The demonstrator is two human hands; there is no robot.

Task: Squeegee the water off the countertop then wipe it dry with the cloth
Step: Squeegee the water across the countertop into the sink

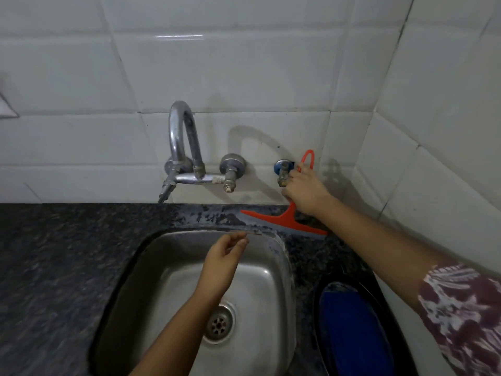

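Up by the tiled wall behind the sink (271, 270), our right hand (306, 189) had its fingers curled tight round the handle of the orange squeegee (287, 221), just beside the little blue-capped valve (282, 170). Its blade sat on the dark countertop (67, 253) at the sink's back right corner, next to some wet-looking patches. Our left hand (222, 263) hovered over the basin, fingers loosely spread, holding nothing. Our blue cloth (352, 327) lay in a black tray (316, 308) right of the sink, well apart from both hands.
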